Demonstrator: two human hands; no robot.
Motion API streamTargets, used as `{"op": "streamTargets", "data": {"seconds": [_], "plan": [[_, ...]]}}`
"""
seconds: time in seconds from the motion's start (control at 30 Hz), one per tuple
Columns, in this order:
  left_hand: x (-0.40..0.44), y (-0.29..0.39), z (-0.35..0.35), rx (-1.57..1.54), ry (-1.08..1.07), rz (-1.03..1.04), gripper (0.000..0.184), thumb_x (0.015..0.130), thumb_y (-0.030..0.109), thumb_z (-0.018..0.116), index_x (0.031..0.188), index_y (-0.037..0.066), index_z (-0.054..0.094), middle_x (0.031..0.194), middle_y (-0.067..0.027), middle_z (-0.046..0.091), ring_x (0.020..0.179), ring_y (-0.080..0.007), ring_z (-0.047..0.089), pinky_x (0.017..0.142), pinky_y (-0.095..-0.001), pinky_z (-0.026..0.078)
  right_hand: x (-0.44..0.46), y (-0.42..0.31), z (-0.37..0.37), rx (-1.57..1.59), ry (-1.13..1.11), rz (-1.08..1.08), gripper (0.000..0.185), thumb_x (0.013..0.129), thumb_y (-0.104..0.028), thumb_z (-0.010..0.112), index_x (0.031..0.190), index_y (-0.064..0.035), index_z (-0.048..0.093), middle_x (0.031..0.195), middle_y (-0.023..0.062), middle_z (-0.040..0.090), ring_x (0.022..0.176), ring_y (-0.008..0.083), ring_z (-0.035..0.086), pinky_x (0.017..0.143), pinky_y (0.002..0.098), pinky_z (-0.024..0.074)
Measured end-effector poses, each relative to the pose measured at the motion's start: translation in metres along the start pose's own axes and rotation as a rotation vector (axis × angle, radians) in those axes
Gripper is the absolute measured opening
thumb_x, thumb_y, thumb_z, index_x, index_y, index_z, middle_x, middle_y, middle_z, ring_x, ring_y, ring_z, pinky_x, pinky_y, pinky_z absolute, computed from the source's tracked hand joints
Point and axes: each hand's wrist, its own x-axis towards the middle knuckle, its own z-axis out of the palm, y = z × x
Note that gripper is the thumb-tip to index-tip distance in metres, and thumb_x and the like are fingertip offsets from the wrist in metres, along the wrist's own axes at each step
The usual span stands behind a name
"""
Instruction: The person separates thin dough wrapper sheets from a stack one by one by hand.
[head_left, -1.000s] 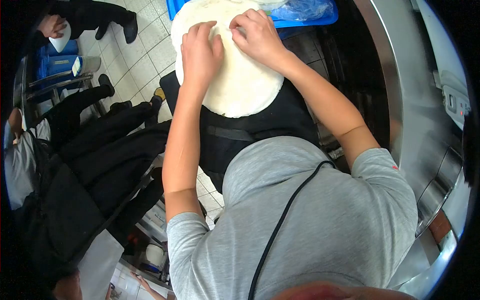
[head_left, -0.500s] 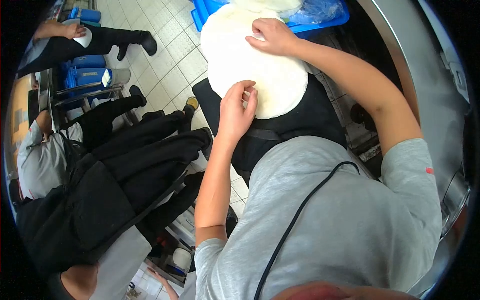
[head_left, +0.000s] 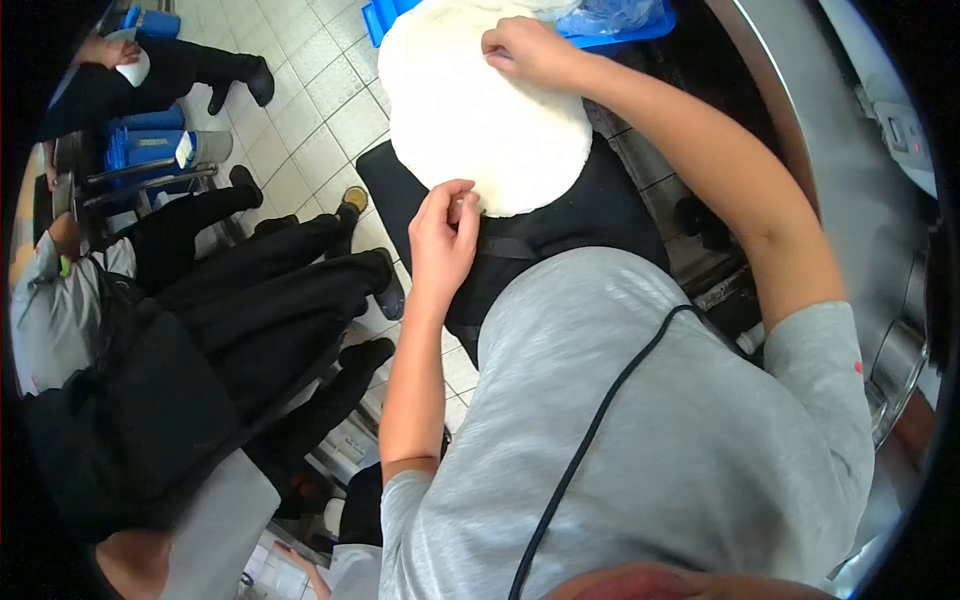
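Thin, round, pale flatbread-like sheets lie overlapped over a black cloth in front of my body. At the near left edge of the sheets, my left hand is closed, its fingers curled and thumb drawn in; what sits between them is hidden. Farther off, my right hand reaches over the sheets with its fingertips pinched together on the pale surface. The far end of the sheets rests over a blue tray, which also holds clear plastic film.
Co-workers in black trousers stand close on my left. One person farther back holds a white round object. Blue bins stand beyond them on the tiled floor. A curved metal surface runs along my right.
My left hand has drawn back from over the sheets to their near edge. The whole view has shifted slightly. My right hand stays on the far part of the sheets, its fingers closer together.
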Motion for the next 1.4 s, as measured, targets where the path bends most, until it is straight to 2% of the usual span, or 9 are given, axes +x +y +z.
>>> {"op": "streamTargets", "data": {"seconds": [0.27, 0.43, 0.67, 0.9, 0.97, 1.07, 1.17, 1.3, 1.4], "plan": [[-0.072, -0.024, -0.053, 0.343, 0.065, 0.238, 0.018, 0.094, -0.004, 0.074, 0.112, 0.001, 0.073, 0.084, -0.0121, 0.064, 0.069, -0.0274, 0.063, 0.066, -0.0401, 0.052, -0.014, -0.015, 0.001, 0.037, 0.060, 0.163, 0.026, 0.102, -0.024, 0.068, 0.111, -0.0008, 0.078, 0.109, 0.0238, 0.077, 0.107, 0.0427, 0.074, 0.098, 0.0522, 0.0577], [-0.083, -0.054, -0.086, 0.554, -0.098, 0.203, 0.021, 0.096, 0.002, 0.074, 0.115, 0.004, 0.068, 0.095, -0.0130, 0.068, 0.087, -0.0335, 0.069, 0.080, -0.0478, 0.052, -0.011, -0.015, 0.002, 0.045, 0.015, 0.193, 0.027, 0.103, -0.024, 0.068, 0.114, -0.0017, 0.078, 0.113, 0.0240, 0.077, 0.108, 0.0431, 0.074, 0.098, 0.0524, 0.0577], [0.005, -0.023, -0.035, 0.282, 0.256, 0.165, 0.015, 0.102, 0.002, 0.073, 0.116, 0.000, 0.069, 0.091, -0.0131, 0.066, 0.071, -0.0248, 0.064, 0.067, -0.0363, 0.055, -0.023, -0.051, 0.002, -0.180, 0.090, 0.107, 0.017, 0.103, -0.019, 0.068, 0.107, -0.0029, 0.071, 0.105, 0.0198, 0.072, 0.103, 0.0419, 0.073, 0.089, 0.0528, 0.0605], [0.075, 0.018, 0.009, 0.238, 0.146, 0.144, 0.030, 0.101, 0.003, 0.071, 0.130, 0.003, 0.069, 0.116, -0.0175, 0.074, 0.091, -0.0314, 0.073, 0.083, -0.0426, 0.061, -0.045, -0.075, 0.017, -0.181, 0.193, -0.112, 0.010, 0.095, -0.012, 0.070, 0.102, -0.0053, 0.069, 0.099, 0.0143, 0.068, 0.098, 0.0361, 0.072, 0.081, 0.0489, 0.0620], [0.100, 0.011, 0.014, 0.537, 0.249, 0.415, 0.041, 0.095, 0.002, 0.071, 0.135, 0.008, 0.068, 0.130, -0.0154, 0.073, 0.109, -0.0377, 0.072, 0.095, -0.0480, 0.061, -0.051, -0.079, 0.012, -0.160, 0.151, -0.123, 0.012, 0.094, -0.010, 0.066, 0.105, -0.0059, 0.069, 0.103, 0.0154, 0.068, 0.103, 0.0357, 0.072, 0.084, 0.0485, 0.0616], [0.131, -0.008, 0.010, 0.651, 0.069, 0.387, 0.043, 0.093, 0.004, 0.071, 0.135, 0.010, 0.071, 0.136, -0.0125, 0.073, 0.120, -0.0392, 0.068, 0.102, -0.0507, 0.058, -0.050, -0.073, 0.011, -0.158, 0.188, -0.205, 0.010, 0.094, -0.011, 0.068, 0.102, -0.0063, 0.069, 0.100, 0.0145, 0.068, 0.100, 0.0353, 0.072, 0.084, 0.0487, 0.0610], [0.151, -0.025, 0.007, 0.679, 0.057, 0.371, 0.038, 0.094, 0.008, 0.072, 0.132, 0.011, 0.073, 0.140, -0.0114, 0.071, 0.118, -0.0387, 0.067, 0.100, -0.0511, 0.058, -0.046, -0.063, 0.001, -0.143, 0.180, -0.228, 0.013, 0.099, -0.020, 0.071, 0.102, -0.0074, 0.069, 0.097, 0.0136, 0.070, 0.094, 0.0359, 0.074, 0.083, 0.0496, 0.0613], [0.157, -0.033, 0.010, 0.626, 0.115, 0.371, 0.033, 0.097, 0.012, 0.073, 0.129, 0.013, 0.075, 0.135, -0.0117, 0.073, 0.116, -0.0384, 0.068, 0.100, -0.0520, 0.057, -0.019, -0.049, -0.031, -0.083, -0.177, -0.247, 0.029, 0.110, -0.039, 0.068, 0.110, -0.0100, 0.074, 0.091, 0.0146, 0.076, 0.085, 0.0375, 0.076, 0.077, 0.0485, 0.0604], [0.166, -0.037, 0.010, 0.625, 0.115, 0.380, 0.030, 0.100, 0.015, 0.072, 0.129, 0.013, 0.075, 0.133, -0.0114, 0.073, 0.116, -0.0380, 0.068, 0.101, -0.0518, 0.056, 0.016, 0.001, -0.034, -0.084, 0.035, -0.233, 0.037, 0.113, -0.047, 0.060, 0.109, -0.0121, 0.072, 0.094, 0.0171, 0.078, 0.088, 0.0412, 0.076, 0.079, 0.0518, 0.0604]]}}
